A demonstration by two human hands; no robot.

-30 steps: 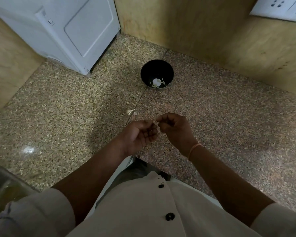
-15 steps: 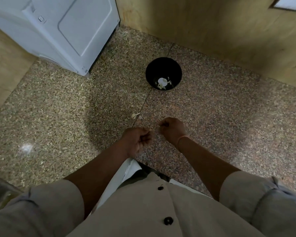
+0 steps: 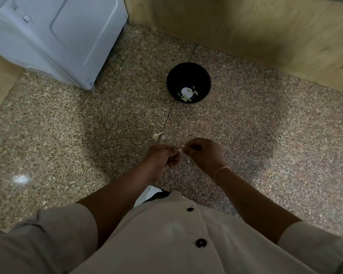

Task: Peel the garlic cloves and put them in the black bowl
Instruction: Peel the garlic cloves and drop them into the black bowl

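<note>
A black bowl point(image 3: 188, 80) stands on the speckled granite counter point(image 3: 67, 135) near the back wall, with white garlic pieces point(image 3: 187, 93) at its bottom. My left hand point(image 3: 162, 158) and my right hand point(image 3: 203, 153) meet in front of me above the counter. Both pinch a small garlic clove point(image 3: 181, 148) between their fingertips; most of it is hidden by the fingers. Just beyond my left hand, a loose garlic clove point(image 3: 156, 135) and a small scrap of skin lie on the counter.
A white appliance point(image 3: 53, 36) stands at the back left corner. A wooden wall point(image 3: 246, 32) runs along the back and right. A seam in the counter runs from the bowl toward my hands.
The camera has tilted a little, so the bowl sits lower in view. My hands stay together on the clove, with my right hand drawn slightly away from my left.
</note>
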